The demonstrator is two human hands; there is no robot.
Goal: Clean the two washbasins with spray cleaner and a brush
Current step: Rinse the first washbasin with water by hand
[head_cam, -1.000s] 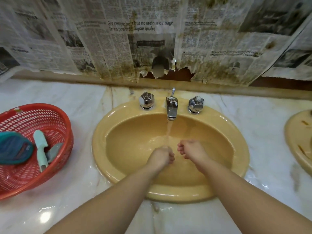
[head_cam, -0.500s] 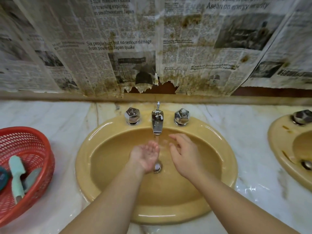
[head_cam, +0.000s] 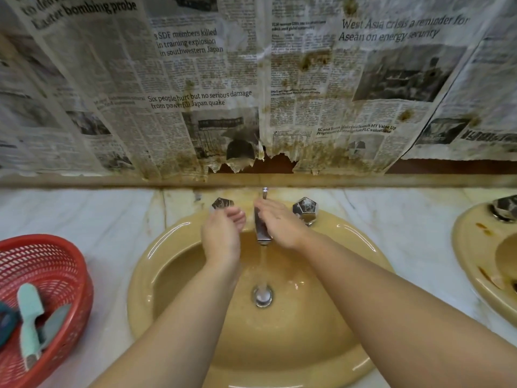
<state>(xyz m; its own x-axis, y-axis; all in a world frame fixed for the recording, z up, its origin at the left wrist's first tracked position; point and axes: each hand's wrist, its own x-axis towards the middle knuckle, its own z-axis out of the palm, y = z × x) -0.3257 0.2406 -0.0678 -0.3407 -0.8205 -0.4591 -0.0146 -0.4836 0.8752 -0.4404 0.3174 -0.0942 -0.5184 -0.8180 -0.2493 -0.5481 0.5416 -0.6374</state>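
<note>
Both hands have moved up from under the water stream to the tap fittings since half a second back; we read this as reaching to turn the water off or adjust it

Head view, the only one: left hand (head_cam: 222, 236) sits at the left tap knob (head_cam: 222, 203), fingers curled loosely in front of it; we cannot tell if it actually grips the knob or just touches; right hand (head_cam: 275, 222) lies with fingers fairly straight along the spout (head_cam: 261, 228), touching it, nothing held; right knob (head_cam: 305, 210) is free; water runs from the spout into the drain (head_cam: 262, 296) of the near washbasin (head_cam: 173, 278), so rinsing seems to be under way; second washbasin (head_cam: 470, 247) is at the right edge, with brown stains on its rim, likely not cleaned yet; brush (head_cam: 29, 317) lies in the red basket (head_cam: 64, 256) on the marble counter (head_cam: 92, 217), well apart from the hands, parked within reach for the next basin; no spray cleaner bottle visible; stained newspaper (head_cam: 195, 79) covers the wall behind
</note>
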